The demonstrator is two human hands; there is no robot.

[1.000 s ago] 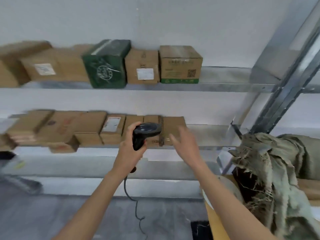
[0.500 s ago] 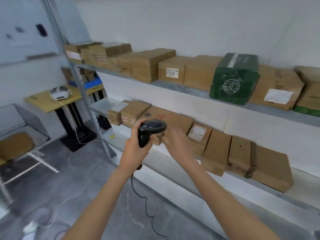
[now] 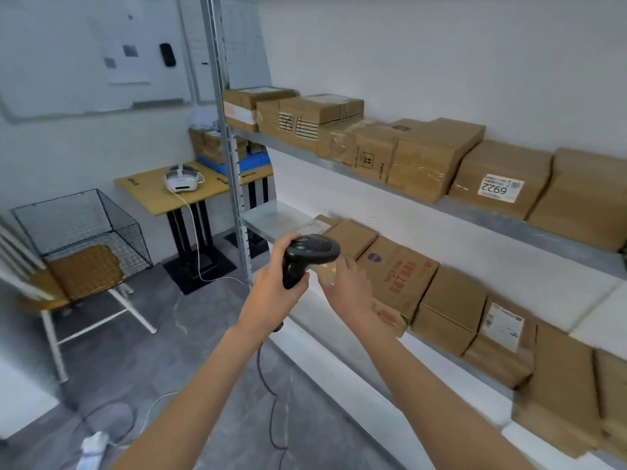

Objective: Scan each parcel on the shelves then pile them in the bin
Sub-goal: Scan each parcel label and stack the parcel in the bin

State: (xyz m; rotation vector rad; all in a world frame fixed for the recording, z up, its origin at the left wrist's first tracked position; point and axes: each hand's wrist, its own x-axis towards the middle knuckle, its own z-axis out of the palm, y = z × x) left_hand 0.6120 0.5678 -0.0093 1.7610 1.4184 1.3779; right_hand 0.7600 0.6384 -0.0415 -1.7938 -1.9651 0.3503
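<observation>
From the head camera, the left hand (image 3: pixel 276 286) is wrapped around the grip of a black barcode scanner (image 3: pixel 307 257), fingers curled tight on the handle and the scanner head pointing right toward the lower shelf (image 3: pixel 274 217); its cord (image 3: pixel 271 398) hangs down to the grey floor. The right hand (image 3: pixel 349 293) is stretched out with fingers straight and loosely spread, holding nothing, its fingertips at the near edge of a brown parcel with red print (image 3: pixel 400 276); whether they touch it is blurred. That parcel lies flat on the lower shelf, in a row of cardboard parcels running off to the right, among them one with a white label (image 3: pixel 505 325). The upper shelf (image 3: pixel 492 215) carries a second row of cardboard boxes, including a box with a label reading 6922 upside down (image 3: pixel 500 189). To the left, well apart from the shelves, a wire mesh bin (image 3: pixel 81 225) sits on a white chair (image 3: pixel 91 310), and a small table (image 3: pixel 152 195) bears a white headset (image 3: pixel 181 179).
</observation>
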